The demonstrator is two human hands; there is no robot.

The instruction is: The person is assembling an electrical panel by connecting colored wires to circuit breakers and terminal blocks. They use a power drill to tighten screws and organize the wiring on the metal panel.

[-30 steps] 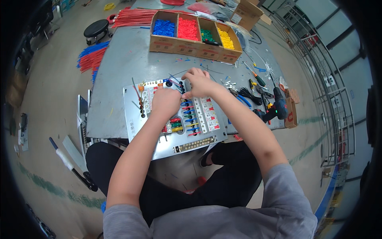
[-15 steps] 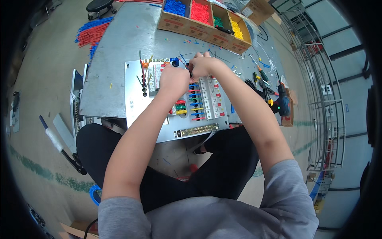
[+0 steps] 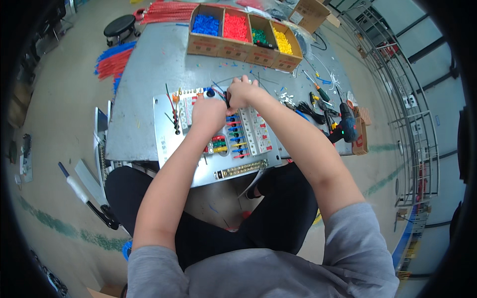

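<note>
A light metal mounting plate [image 3: 171,154] lies at the near edge of the grey table, fitted with rows of circuit breakers [image 3: 256,130] and many short coloured wires [image 3: 236,134]. Over its upper middle, my left hand [image 3: 209,113] is closed, its fingertips hidden beneath it. Close on its right, my right hand [image 3: 242,93] has its fingers bent together by a thin dark piece [image 3: 227,101], perhaps a wire; what it pinches is too small to make out. A brass terminal bar [image 3: 242,169] runs along the plate's near edge.
A divided cardboard box [image 3: 233,47] of blue, red, green and yellow small parts stands at the back. To the right lie a cordless drill [image 3: 349,124], a screwdriver [image 3: 322,93] and black cable ties or leads [image 3: 310,111]. A round black stool [image 3: 119,26] is beyond, far left.
The whole view has shifted, so the table and plate sit lower in the picture. Both hands stay closed over nearly the same part of the plate.
</note>
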